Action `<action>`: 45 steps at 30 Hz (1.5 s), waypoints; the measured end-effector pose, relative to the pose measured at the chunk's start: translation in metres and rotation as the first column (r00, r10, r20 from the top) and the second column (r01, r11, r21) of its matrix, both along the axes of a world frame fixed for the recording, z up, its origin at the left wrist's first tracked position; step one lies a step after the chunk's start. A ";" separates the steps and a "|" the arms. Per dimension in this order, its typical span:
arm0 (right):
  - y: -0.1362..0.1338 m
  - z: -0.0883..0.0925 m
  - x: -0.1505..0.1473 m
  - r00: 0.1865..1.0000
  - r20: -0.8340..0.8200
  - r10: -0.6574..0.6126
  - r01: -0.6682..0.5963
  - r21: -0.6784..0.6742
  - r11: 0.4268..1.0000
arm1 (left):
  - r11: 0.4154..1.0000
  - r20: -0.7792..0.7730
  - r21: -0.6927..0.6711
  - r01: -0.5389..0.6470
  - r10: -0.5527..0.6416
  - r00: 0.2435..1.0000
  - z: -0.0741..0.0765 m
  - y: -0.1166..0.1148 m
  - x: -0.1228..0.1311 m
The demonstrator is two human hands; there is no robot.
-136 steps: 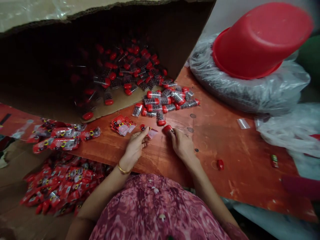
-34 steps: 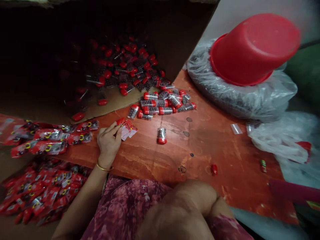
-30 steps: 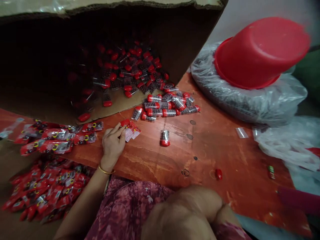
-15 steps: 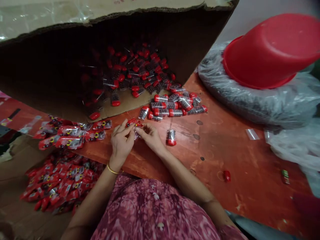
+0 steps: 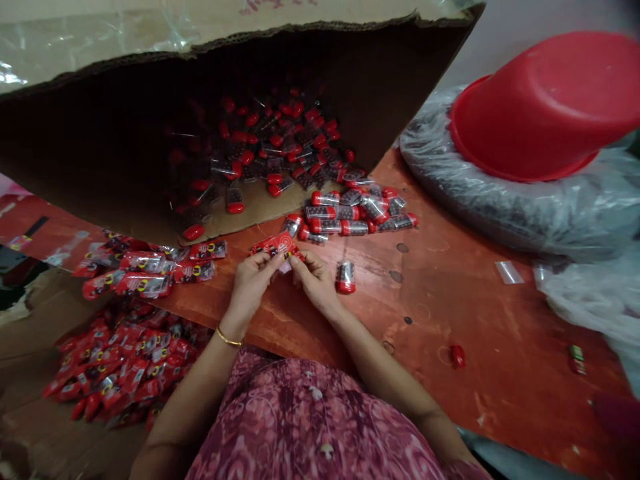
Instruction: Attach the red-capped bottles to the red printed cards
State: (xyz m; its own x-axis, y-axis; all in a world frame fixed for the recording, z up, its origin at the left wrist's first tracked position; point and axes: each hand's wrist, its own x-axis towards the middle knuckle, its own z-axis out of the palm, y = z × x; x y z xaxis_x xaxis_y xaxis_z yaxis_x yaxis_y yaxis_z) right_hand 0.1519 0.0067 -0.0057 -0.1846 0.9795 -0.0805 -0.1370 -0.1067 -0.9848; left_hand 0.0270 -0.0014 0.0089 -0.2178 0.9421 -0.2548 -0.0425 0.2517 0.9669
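Between my two hands is a red printed packet point(image 5: 281, 245), its lower edge pinched by both. My left hand point(image 5: 255, 280) closes its thumb and fingers on the packet's left side. The fingers of my right hand point(image 5: 315, 279) grip its right corner. Just right of my right hand a small clear tube with a red cap point(image 5: 345, 277) stands apart on the table. Behind the hands lies a cluster of similar red-capped tubes point(image 5: 355, 212) with dark contents. To the left, several filled red packets point(image 5: 145, 283) lie in a loose stack.
A large cardboard box point(image 5: 410, 100) opens toward me, with many tubes inside. Below the table's left edge is a heap of red packets point(image 5: 125, 363). At the right, a red tub point(image 5: 540, 107) rests upside down on a plastic-wrapped bundle point(image 5: 480, 200). A red cap point(image 5: 457, 356) lies nearer.
The red packet, bunched and mostly covered by my fingers before, is now spread flatter with more of its print showing. My hands have drawn slightly apart.
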 end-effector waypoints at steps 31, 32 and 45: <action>-0.003 -0.006 0.144 0.408 0.912 -0.034 -0.583 0.289 0.759 | 0.941 0.481 -0.332 0.063 0.111 0.870 0.013 -0.011 0.034; -0.012 -0.008 0.142 0.469 0.882 -0.043 -0.522 0.316 0.793 | 0.942 0.483 -0.330 0.065 0.109 0.869 0.013 -0.011 0.035; -0.070 0.006 0.096 0.893 0.403 -0.200 0.044 0.364 0.930 | 0.983 0.300 -0.170 0.062 -0.008 0.954 0.015 -0.022 0.049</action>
State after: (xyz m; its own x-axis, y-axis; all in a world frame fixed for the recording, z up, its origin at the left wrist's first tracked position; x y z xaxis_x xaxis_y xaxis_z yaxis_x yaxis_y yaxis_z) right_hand 0.2475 -0.0628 0.0002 -0.0857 0.9729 0.2148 0.3134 0.2309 -0.9211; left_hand 0.0765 -0.0231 0.0236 -0.0744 0.8823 -0.4647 -0.3089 0.4227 0.8520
